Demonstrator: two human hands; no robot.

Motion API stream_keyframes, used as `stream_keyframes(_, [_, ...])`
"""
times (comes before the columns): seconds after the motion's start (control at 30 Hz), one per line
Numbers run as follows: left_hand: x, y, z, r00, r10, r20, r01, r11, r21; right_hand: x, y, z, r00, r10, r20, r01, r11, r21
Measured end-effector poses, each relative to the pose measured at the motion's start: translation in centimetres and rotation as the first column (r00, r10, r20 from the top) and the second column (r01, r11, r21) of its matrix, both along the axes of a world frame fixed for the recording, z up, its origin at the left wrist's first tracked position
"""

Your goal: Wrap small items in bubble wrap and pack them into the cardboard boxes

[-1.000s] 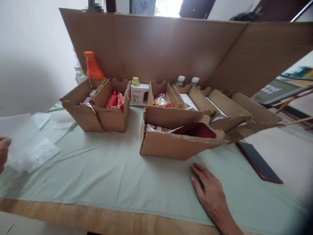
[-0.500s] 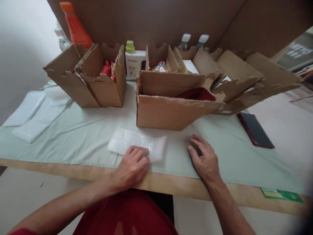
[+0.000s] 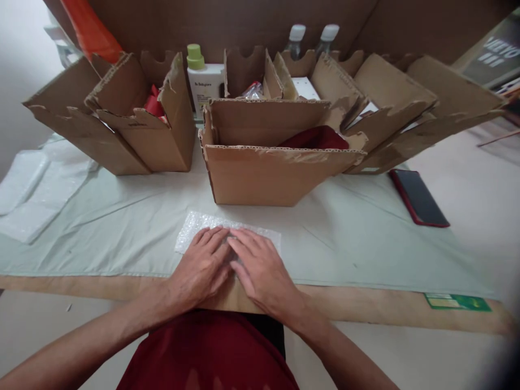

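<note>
A piece of bubble wrap lies flat near the front edge of the cloth-covered table. My left hand rests on its near side with the fingers stretched out. Beside it, my right hand also lies on the wrap, its fingers extended and the fingertips of both hands close together. Neither hand is wrapped around anything. The middle of the bubble wrap is hidden under the hands. Just beyond stands a long open cardboard box with dark red fabric in it.
More bubble wrap pouches lie at the left. Several open cardboard boxes stand along the back, with a white bottle between them. A phone in a red case lies on the right. A green card sits at the front edge.
My right hand has moved left from the bare cloth onto the bubble wrap. My left hand has uncurled and its fingers now lie flat. The view has shifted slightly.
</note>
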State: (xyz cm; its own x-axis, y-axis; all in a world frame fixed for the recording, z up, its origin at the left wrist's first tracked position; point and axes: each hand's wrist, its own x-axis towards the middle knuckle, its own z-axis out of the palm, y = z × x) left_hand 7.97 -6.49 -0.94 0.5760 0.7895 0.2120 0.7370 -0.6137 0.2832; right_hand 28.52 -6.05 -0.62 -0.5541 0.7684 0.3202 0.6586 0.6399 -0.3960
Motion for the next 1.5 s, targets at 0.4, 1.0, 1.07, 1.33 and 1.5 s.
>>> stream_keyframes(0.4, [-3.4,-0.6,-1.0,0.997,0.002,0.075,0.005,0.996,-0.086,12.5,-4.2,-2.4,0.927,-0.355,0.123,0.353,0.935,0.041])
stream_keyframes(1.0, [-6.1,3.0,-1.3,0.89,0.456,-0.023,-0.457,0.887,-0.069,5.2,0.7,-2.7,0.958,-0.282,-0.045,0.28,0.959,-0.045])
stream_keyframes(1.07, [-6.0,2.7,-0.7,0.878,0.476,0.047,-0.463,0.872,-0.16,4.8,0.1,-2.1,0.946,-0.296,-0.133,0.283,0.953,-0.11])
stream_keyframes(1.33, [-5.2,3.8,2.3,0.911,0.406,0.076,-0.382,0.897,-0.222,2.5,-7.1,-0.6,0.842,-0.413,-0.347,0.259,0.874,-0.412])
stream_keyframes(1.5, [-0.8,6.7,4.0,0.994,0.052,-0.101,-0.057,0.997,-0.045,1.4,-12.2,-1.6,0.818,-0.409,-0.404,0.211,0.867,-0.45])
